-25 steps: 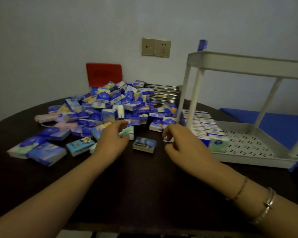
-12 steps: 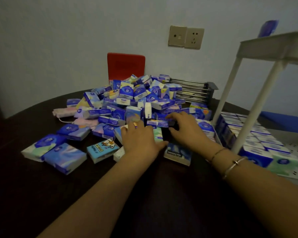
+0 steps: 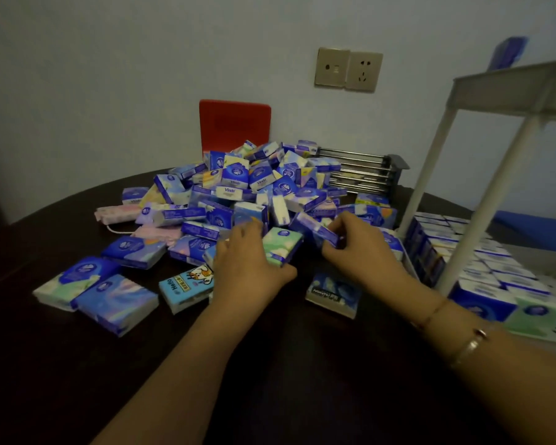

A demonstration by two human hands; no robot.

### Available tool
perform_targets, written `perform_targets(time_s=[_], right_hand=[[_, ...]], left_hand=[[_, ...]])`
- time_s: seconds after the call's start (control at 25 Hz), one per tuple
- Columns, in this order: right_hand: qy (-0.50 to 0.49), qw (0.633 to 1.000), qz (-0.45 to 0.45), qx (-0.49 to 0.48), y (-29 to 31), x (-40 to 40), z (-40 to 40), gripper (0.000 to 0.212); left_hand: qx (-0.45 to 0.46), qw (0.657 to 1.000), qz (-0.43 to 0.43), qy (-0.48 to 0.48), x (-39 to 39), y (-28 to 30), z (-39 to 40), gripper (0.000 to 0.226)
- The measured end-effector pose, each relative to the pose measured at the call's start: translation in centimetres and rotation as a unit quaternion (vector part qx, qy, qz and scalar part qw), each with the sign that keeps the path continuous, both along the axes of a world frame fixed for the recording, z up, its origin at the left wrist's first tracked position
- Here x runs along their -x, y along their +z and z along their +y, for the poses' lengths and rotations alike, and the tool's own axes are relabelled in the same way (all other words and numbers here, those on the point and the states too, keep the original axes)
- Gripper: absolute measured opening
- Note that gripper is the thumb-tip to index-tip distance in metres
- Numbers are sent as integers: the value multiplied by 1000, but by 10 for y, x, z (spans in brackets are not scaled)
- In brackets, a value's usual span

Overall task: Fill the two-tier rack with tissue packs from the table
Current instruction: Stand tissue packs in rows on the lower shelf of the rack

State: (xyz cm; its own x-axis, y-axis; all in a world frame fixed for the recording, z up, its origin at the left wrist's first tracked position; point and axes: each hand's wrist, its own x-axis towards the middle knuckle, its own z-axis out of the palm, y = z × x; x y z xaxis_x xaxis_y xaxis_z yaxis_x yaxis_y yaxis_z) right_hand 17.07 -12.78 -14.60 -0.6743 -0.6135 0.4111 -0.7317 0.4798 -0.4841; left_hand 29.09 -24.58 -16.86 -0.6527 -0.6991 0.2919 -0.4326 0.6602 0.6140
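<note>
The left hand gripped a green pack, the right hand a blue pack; both packs looked light, soft, best pinched across their faces.

— Where does the single view sit?

— On the person's head, looking forward and down across the dark table, close over both forearms, which enter from 6 o'clock.

— What does it face?

— The wall with the socket plate at 12 o'clock. The heap of tissue packs fills the centre; the rack is cut off by the edge at 3 o'clock.

— Any shared ground with another view?

— None; there is one camera only.
</note>
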Motion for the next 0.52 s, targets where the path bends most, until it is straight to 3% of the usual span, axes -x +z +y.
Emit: perform_targets(time_s=[0.08,0.2,0.36,0.52], right_hand=[[-1,997,-61,52,10,-15,31,17],[20,976,-161,147,24,-38,77,19],[55,912,-319,250,33,-64,137,23],[44,849,-437,293,36,-69,200,23]], left_hand=[[-91,993,66,-40,1,3,5,85],[-231,954,149,-117,0,9,25,73],[-264,930,185,-177,-10,17,57,66],[-261,916,148,-264,-25,15,105,73]])
